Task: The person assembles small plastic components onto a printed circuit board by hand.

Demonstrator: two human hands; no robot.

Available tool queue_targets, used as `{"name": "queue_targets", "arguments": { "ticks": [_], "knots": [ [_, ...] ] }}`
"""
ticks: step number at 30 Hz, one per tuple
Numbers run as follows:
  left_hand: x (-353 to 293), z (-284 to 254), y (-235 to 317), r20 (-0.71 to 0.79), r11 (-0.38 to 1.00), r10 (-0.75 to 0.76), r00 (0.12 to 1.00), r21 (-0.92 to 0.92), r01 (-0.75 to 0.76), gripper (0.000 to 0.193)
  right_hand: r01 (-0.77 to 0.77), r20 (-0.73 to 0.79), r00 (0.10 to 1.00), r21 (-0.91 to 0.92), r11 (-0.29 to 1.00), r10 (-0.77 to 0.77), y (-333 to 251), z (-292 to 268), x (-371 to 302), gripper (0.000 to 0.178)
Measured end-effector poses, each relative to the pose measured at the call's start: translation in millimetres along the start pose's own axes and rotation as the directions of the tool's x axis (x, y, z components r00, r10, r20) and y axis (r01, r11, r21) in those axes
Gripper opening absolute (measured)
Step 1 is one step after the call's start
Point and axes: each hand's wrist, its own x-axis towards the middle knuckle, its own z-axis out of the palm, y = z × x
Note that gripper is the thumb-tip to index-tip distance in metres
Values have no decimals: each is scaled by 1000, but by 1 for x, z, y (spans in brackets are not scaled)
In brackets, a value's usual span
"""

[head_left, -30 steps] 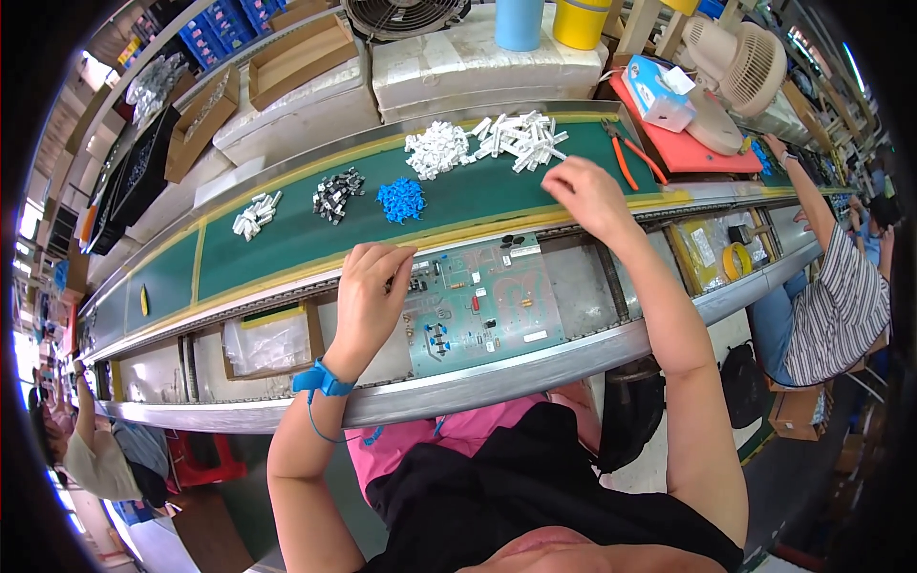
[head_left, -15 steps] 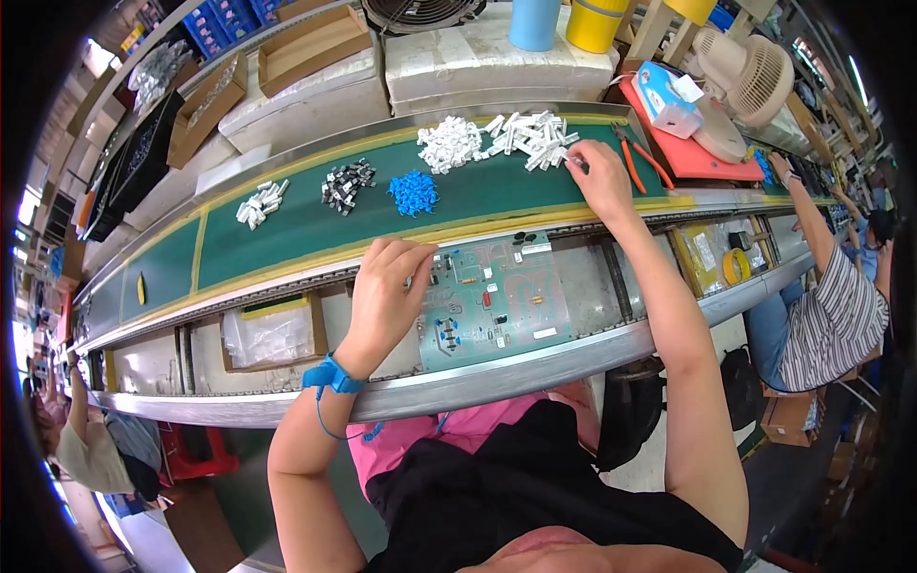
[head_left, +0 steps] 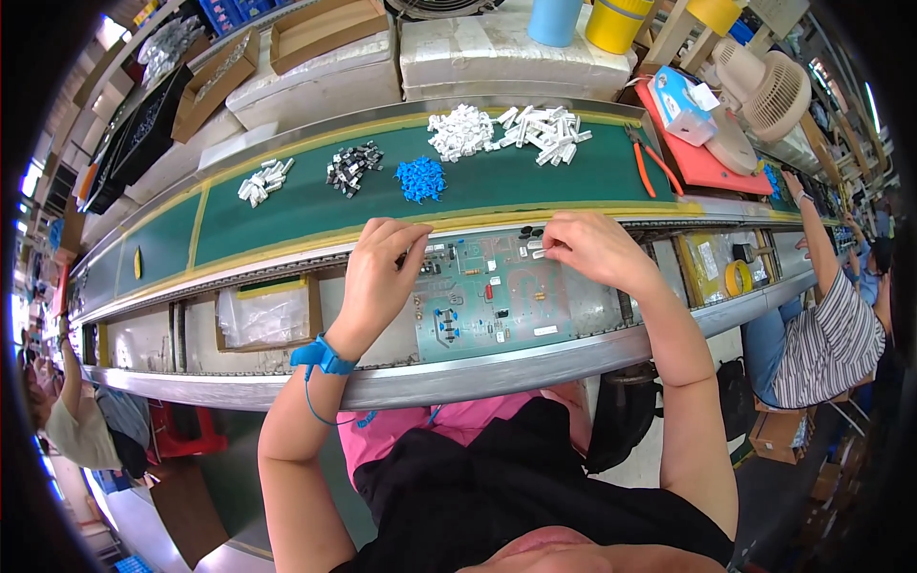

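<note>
The circuit board (head_left: 511, 310) lay in the metal track between the green table (head_left: 306, 215) and the front rail (head_left: 449, 382). The left hand (head_left: 380, 267) covered the board's upper left corner. Its grip was narrow, thumb near forefinger; a dark part showed at the fingers, but whether it was held could not be determined. The right hand (head_left: 600, 252) stood over the upper right corner, its grip narrow. The fingertips met at a white block (head_left: 538, 255); the hand masked the contact, so whether the block was held or seated on the board could not be determined.

On the table, individual parts were hard to separate within the blue pile (head_left: 420, 180), the black-and-silver pile (head_left: 353, 169) and the white pile (head_left: 461, 132), which adjoined a heap of longer white blocks (head_left: 554, 136). The orange-handled cutters (head_left: 651, 170) lay to the right of these.

The upper picture edge cut off the large fan (head_left: 444, 8), the yellow bucket (head_left: 616, 27) and the light-blue container (head_left: 554, 23). The plastic bag (head_left: 263, 315) was partly concealed by its carton's rim.

Printing on the blue-and-white tissue box (head_left: 683, 107) was too small to read. Pale markings on the board were likewise illegible.
</note>
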Motion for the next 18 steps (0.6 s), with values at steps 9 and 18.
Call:
{"name": "queue_targets", "arguments": {
  "ticks": [9,18],
  "knots": [
    [0,0,0,22,1000,-9,1000,3,9,13,-12,14,1000,-75,997,13,-4,5,0,12],
    [-2,-1,0,30,999,-34,999,-5,34,14,-50,17,999,-83,995,52,-4,4,-1,12]
  ]
}}
